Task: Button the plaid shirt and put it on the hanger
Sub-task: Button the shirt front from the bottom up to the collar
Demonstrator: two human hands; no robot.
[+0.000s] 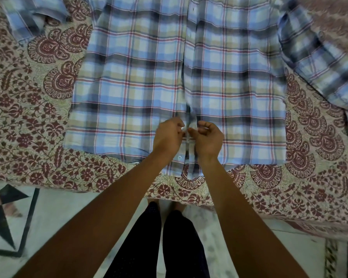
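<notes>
Pinching plaid shirt (129, 77) placket near hem, fingers of left hand (167, 136), right hand (207, 139), bedspread (34, 125) beneath

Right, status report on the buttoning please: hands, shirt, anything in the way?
Left hand and right hand pinching front edges near hem. Plaid shirt flat on bedspread, lowest button undone. No hanger visible.

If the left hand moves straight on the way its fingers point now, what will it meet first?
Probably the right hand, just across the opening of the shirt; both pinch the cloth there, though depth is unclear.
</notes>
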